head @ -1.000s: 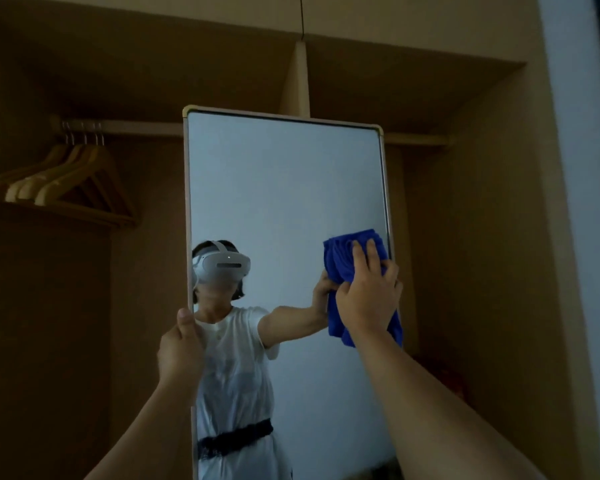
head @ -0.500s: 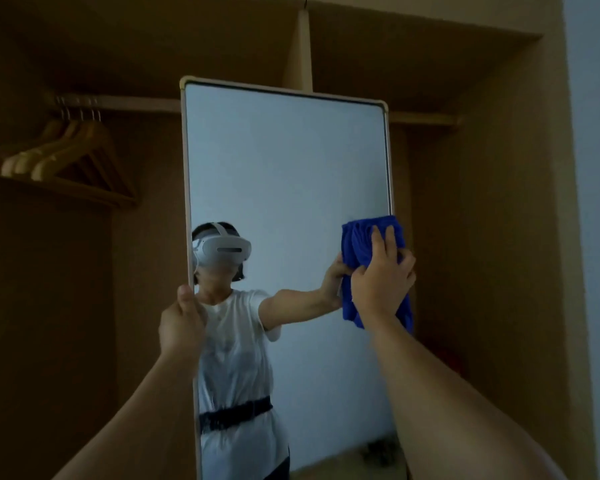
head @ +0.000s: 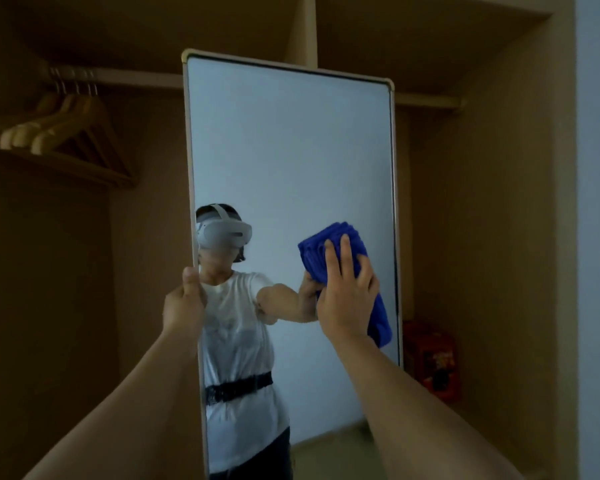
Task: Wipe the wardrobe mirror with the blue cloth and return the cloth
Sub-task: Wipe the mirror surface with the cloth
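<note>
Nearest the camera, two bare forearms reach up. The left hand (head: pixel 184 303) grips the left edge of the mirror (head: pixel 288 161), thumb on the glass side, fingers curled round the frame behind, steadying it. The right hand (head: pixel 347 296) lies flat with straight fingers, pressing the blue cloth (head: pixel 329 244) against the glass; the cloth bunches above the fingertips and hangs down past the wrist on the right, close to the mirror's right edge.

This looks like the wiping step, well under way and not yet finished. Judging by the broad stretch of glass above the right hand, the next move calls for steady flat pressure carried upward and across, while the left hand keeps the frame from swinging. Returning the cloth comes afterwards.

Count: one mirror, one cloth, two hands. Farther back, left of the left hand and higher, wooden hangers (head: pixel 70 133) hang on a rail, roughly four, too overlapped to be sure. Beyond the right hand, lower right, one red box (head: pixel 430 358) sits in the wardrobe (head: pixel 482 202).
</note>
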Action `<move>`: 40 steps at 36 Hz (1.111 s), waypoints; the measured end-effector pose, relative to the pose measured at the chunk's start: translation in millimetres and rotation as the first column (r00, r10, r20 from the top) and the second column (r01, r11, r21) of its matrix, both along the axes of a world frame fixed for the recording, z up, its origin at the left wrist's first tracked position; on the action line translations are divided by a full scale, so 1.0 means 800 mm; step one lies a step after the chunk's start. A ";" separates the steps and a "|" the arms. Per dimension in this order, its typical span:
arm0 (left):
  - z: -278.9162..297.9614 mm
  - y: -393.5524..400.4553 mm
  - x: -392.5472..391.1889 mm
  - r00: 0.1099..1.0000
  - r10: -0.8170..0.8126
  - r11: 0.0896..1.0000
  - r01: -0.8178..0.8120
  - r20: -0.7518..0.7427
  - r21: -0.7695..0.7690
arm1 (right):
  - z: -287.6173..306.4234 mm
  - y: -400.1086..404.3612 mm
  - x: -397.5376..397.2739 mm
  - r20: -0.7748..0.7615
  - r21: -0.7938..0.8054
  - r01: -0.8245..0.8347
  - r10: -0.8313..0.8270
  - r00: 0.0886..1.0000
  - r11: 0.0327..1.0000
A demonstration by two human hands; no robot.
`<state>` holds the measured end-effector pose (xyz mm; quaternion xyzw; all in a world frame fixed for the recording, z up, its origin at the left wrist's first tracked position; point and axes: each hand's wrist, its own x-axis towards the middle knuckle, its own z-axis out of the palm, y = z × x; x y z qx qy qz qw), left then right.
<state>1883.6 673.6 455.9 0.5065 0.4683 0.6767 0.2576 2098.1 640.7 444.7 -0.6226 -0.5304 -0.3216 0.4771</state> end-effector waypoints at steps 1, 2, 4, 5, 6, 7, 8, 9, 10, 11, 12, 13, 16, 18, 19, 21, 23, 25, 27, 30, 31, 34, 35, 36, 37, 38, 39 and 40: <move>-0.006 0.000 -0.001 1.000 -0.008 1.000 0.008 -0.010 -0.020 | 0.014 0.001 -0.003 0.017 -0.004 -0.008 0.008 1.000 1.000; -0.014 0.001 -0.002 1.000 -0.020 0.999 0.019 -0.016 -0.039 | 0.028 0.003 -0.007 0.026 -0.006 -0.017 0.017 1.000 1.000; -0.025 0.002 -0.004 0.999 -0.043 0.996 0.042 -0.006 -0.082 | 0.048 0.005 -0.018 0.032 0.015 -0.031 0.030 0.999 0.999; -0.029 0.001 -0.005 0.999 -0.050 0.994 0.050 0.001 -0.101 | 0.052 0.006 -0.026 0.036 0.035 -0.034 0.033 0.999 0.999; -0.031 0.001 -0.006 0.998 -0.058 0.992 0.058 0.002 -0.116 | 0.053 0.006 -0.034 0.038 0.057 -0.038 0.036 0.999 0.998; -0.032 0.001 -0.007 0.998 -0.066 0.990 0.065 -0.002 -0.128 | 0.050 0.005 -0.043 0.045 0.086 -0.044 0.040 0.998 0.995; -0.031 0.001 -0.008 0.997 -0.071 0.988 0.069 -0.010 -0.138 | 0.043 0.004 -0.051 0.066 0.120 -0.052 0.044 0.997 0.991; -0.031 0.000 -0.009 0.997 -0.072 0.987 0.068 -0.020 -0.147 | 0.033 0.003 -0.060 0.103 0.147 -0.064 0.049 0.993 0.987; -0.030 0.000 -0.009 0.997 -0.071 0.985 0.066 -0.028 -0.157 | 0.018 0.004 -0.067 0.155 0.172 -0.073 0.046 0.987 0.982; -0.029 0.000 -0.009 0.997 -0.066 0.984 0.060 -0.032 -0.168 | 0.001 0.007 -0.073 0.217 0.188 -0.080 0.038 0.975 0.979; -0.029 0.000 -0.010 0.998 -0.062 0.983 0.055 -0.032 -0.175 | -0.018 0.010 -0.078 0.277 0.187 -0.087 0.032 0.960 0.979; -0.030 -0.001 -0.009 0.998 -0.062 0.983 0.056 -0.029 -0.172 | -0.037 0.014 -0.083 0.320 0.173 -0.097 0.037 0.947 0.980; -0.032 -0.001 -0.008 0.995 -0.092 0.988 0.088 -0.027 -0.130 | -0.093 0.015 -0.095 0.406 0.094 -0.137 0.088 0.910 0.986; -0.033 -0.003 -0.008 0.995 -0.099 0.987 0.096 -0.014 -0.125 | -0.122 0.014 -0.101 0.473 0.069 -0.146 0.097 0.876 0.987; -0.033 -0.003 -0.008 0.995 -0.102 0.988 0.099 -0.013 -0.122 | -0.131 0.013 -0.102 0.491 0.062 -0.148 0.099 0.866 0.987; -0.034 -0.005 -0.009 0.994 -0.110 0.987 0.107 -0.021 -0.122 | -0.133 0.009 -0.103 0.502 0.042 -0.148 0.107 0.858 0.988; -0.036 -0.004 -0.011 0.992 -0.128 0.984 0.125 -0.016 -0.128 | -0.116 0.005 -0.105 0.510 0.032 -0.156 0.118 0.852 0.987; -0.036 -0.007 -0.014 0.987 -0.162 0.978 0.161 0.005 -0.133 | -0.085 0.000 -0.112 0.516 0.034 -0.183 0.139 0.845 0.983; -0.035 -0.007 -0.017 0.977 -0.209 0.969 0.213 0.049 -0.123 | -0.047 -0.004 -0.124 0.511 0.051 -0.203 0.149 0.847 0.978; -0.039 -0.008 -0.022 0.966 -0.254 0.960 0.259 0.057 -0.107 | 0.006 -0.006 -0.141 0.481 0.052 -0.217 0.166 0.861 0.975; -0.041 -0.007 -0.023 0.961 -0.271 0.955 0.275 0.048 -0.108 | 0.019 -0.006 -0.144 0.462 0.051 -0.224 0.176 0.869 0.973; -0.046 -0.005 -0.025 0.962 -0.269 0.953 0.274 0.054 -0.131 | 0.034 -0.004 -0.147 0.418 0.063 -0.239 0.192 0.888 0.969; -0.047 -0.005 -0.026 0.961 -0.271 0.951 0.277 0.062 -0.137 | 0.031 -0.003 -0.147 0.416 0.078 -0.242 0.189 0.890 0.967; -0.047 -0.006 -0.026 0.958 -0.276 0.948 0.285 0.081 -0.139 | 0.025 -0.002 -0.146 0.421 0.094 -0.247 0.186 0.888 0.965; -0.046 -0.006 -0.027 0.952 -0.289 0.944 0.301 0.106 -0.137 | 0.016 0.000 -0.144 0.436 0.107 -0.250 0.180 0.882 0.962; -0.046 -0.007 -0.027 0.944 -0.304 0.938 0.320 0.130 -0.134 | 0.004 0.001 -0.142 0.455 0.117 -0.249 0.171 0.874 0.961; -0.045 -0.008 -0.027 0.937 -0.315 0.934 0.334 0.148 -0.127 | -0.008 0.003 -0.140 0.472 0.120 -0.243 0.160 0.867 0.963; -0.044 -0.007 -0.027 0.938 -0.310 0.936 0.330 0.156 -0.124 | -0.022 0.005 -0.138 0.485 0.115 -0.235 0.152 0.861 0.965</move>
